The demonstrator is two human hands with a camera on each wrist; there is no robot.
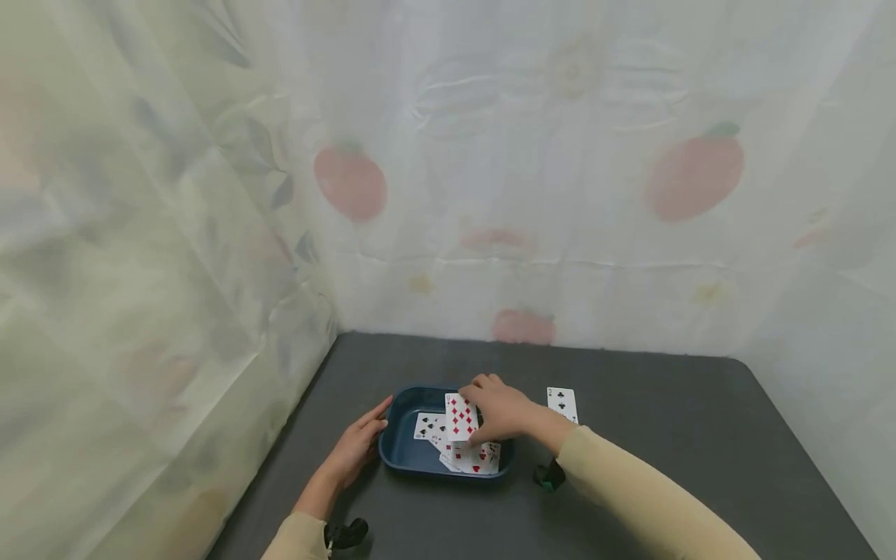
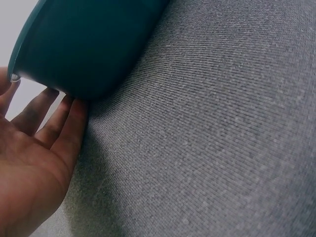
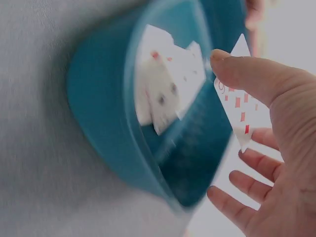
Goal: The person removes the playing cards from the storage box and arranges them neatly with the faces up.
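Note:
My right hand (image 1: 500, 408) pinches a playing card of diamonds (image 1: 459, 418) by its edge, over the right part of a blue tray (image 1: 400, 459). In the right wrist view the thumb lies at one side of the diamonds card (image 3: 239, 106) and the fingers reach to the other. Several face-up playing cards (image 1: 430, 426) lie overlapping inside the tray, partly hidden by the held card. My left hand (image 1: 353, 447) is at the tray's left end. In the left wrist view its extended fingers (image 2: 61, 121) touch the outer wall of the tray (image 2: 89, 49).
A card of clubs (image 1: 562, 401) lies on the dark grey table (image 1: 651, 420) right of the tray, partly covered by the right forearm. Patterned curtains (image 1: 532, 194) hang behind the table and along its left side.

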